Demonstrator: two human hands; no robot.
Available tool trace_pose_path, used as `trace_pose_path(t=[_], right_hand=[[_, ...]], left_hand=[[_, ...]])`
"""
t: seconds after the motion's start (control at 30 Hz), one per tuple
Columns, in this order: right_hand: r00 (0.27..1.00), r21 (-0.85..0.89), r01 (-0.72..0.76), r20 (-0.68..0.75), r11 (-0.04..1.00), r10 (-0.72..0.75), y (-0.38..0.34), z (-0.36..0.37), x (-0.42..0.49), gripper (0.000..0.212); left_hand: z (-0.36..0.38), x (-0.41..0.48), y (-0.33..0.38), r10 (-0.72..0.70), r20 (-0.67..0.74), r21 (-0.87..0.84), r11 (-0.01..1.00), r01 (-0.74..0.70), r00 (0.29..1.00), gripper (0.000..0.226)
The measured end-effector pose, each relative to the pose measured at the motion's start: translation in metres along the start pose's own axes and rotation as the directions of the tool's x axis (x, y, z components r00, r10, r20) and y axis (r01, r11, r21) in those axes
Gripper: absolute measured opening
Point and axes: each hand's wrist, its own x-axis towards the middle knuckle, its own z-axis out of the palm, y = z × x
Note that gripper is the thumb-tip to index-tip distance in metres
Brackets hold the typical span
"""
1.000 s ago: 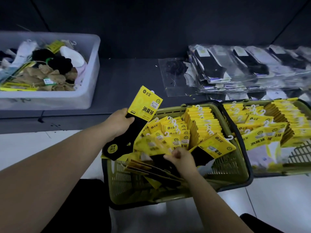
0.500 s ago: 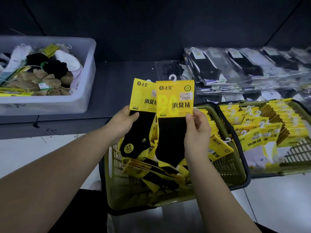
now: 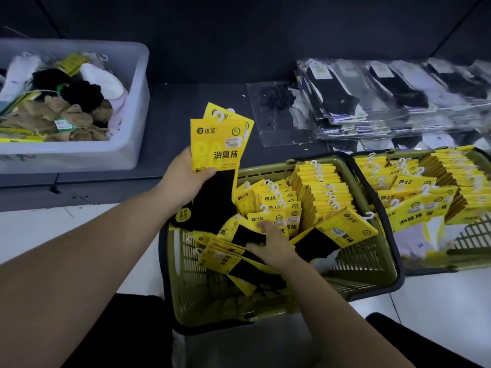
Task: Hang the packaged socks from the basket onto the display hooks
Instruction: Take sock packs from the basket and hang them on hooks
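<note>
So far nothing looks hung: the left hand (image 3: 186, 183) grips two sock packs (image 3: 216, 144) above the basket (image 3: 265, 170), the right hand (image 3: 277, 244) reaches among many packs inside, its grip unclear, and a second basket (image 3: 475, 236) sits full; no hooks visible.

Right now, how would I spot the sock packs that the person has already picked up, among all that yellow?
Find the olive-green basket nearest the person, mid-view. At its left rim the left hand holds two overlapping black sock packs with yellow cards. Unlike the packs in the baskets, these are held upright and raised, front card facing us.
</note>
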Motion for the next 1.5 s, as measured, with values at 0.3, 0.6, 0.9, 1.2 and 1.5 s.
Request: trace_pose_path(t=[0.3, 0.6, 0.9, 1.2, 1.5], right_hand=[[0.976, -0.52, -0.045, -0.205, 0.853, -0.074, 0.012, 0.032, 0.018, 0.053], [0.859, -0.089, 0.134, -0.487, 0.987, -0.16, 0.016, -0.016, -0.016, 0.018], [0.833, 0.669, 0.354, -0.544, 0.654, 0.105, -0.04, -0.058, -0.058, 0.013], [0.914, 0.534, 0.304, -0.396, 0.789, -0.085, -0.085, -0.022, -0.063, 0.019], [0.951, 0.366, 0.229, -0.283, 0.902, -0.127, -0.054, -0.019, -0.07, 0.062]], left_hand=[[-0.027, -0.003, 0.004, -0.012, -0.029, -0.157, 0.988, 0.007, 1.0, 0.014], [-0.031, -0.011, 0.005, -0.047, -0.058, -0.13, 0.991, 0.039, 0.997, 0.021], [-0.013, -0.027, 0.012, -0.081, -0.087, -0.226, 0.972, 0.059, 0.993, 0.022], [0.016, -0.059, 0.02, -0.425, 0.219, -0.542, 0.696, 0.471, 0.879, 0.044], [0.038, -0.058, 0.009, -0.272, 0.281, -0.442, 0.814, 0.376, 0.92, 0.07]])
